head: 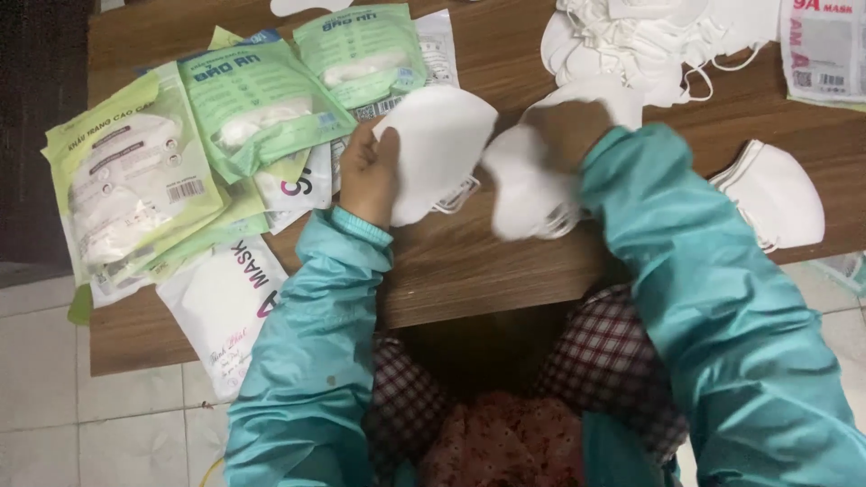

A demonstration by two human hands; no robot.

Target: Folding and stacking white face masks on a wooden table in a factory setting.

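- While both hands work above the table [505, 261] near edge, each grips 1 white mask: left hand [368, 176] closed on the left mask [442, 144], right hand [564, 131] closed on the right mask [528, 194].
- Masks lie side by side, nearly touching; the left one's long axis runs tilted up-right.
- Left of the left mask: green packets [253, 99], overlapping.
- Right of it: spare mask [776, 194]; beyond, loose mask heap [649, 36].
- Nothing stands between the 2 hands.
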